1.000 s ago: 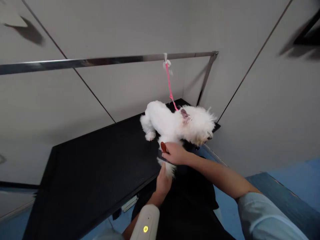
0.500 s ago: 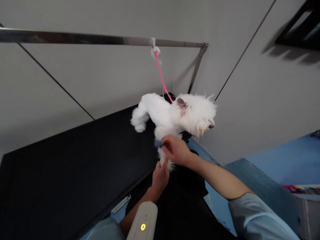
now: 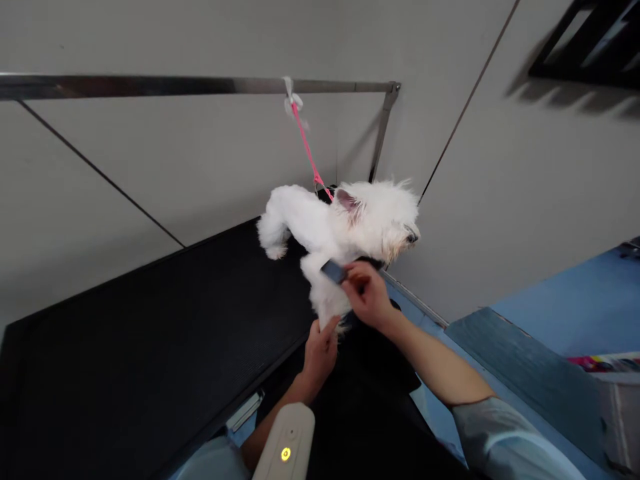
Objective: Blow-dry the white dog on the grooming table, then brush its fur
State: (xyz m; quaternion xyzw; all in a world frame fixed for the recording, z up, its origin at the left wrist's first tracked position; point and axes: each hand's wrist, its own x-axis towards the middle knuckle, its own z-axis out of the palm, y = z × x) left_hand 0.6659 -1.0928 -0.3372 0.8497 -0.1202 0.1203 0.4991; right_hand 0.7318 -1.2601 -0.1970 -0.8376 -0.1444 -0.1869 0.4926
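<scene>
A white dog (image 3: 305, 217) stands on a black grooming table (image 3: 150, 353), its head turned to the right. My left hand (image 3: 320, 350) is closed round the lower end of the dog's front leg (image 3: 327, 293), which it holds out over the table's near edge. Between the fingers of my right hand (image 3: 367, 290) is a slicker brush (image 3: 334, 271) with a grey-blue rectangular head. The brush head lies at the upper part of that same leg. My right fingers hide most of its handle.
A pink leash (image 3: 306, 147) runs from the dog's neck up to a metal bar (image 3: 175, 87) along the wall. A white device with a yellow light (image 3: 285, 443) shows at the bottom. At right stand a blue-grey surface (image 3: 520, 373) and a dark wall rack (image 3: 590, 47).
My right hand has moved the brush up the leg, from lower down to near the shoulder. My left hand keeps its hold on the leg. The view has shifted slightly.
</scene>
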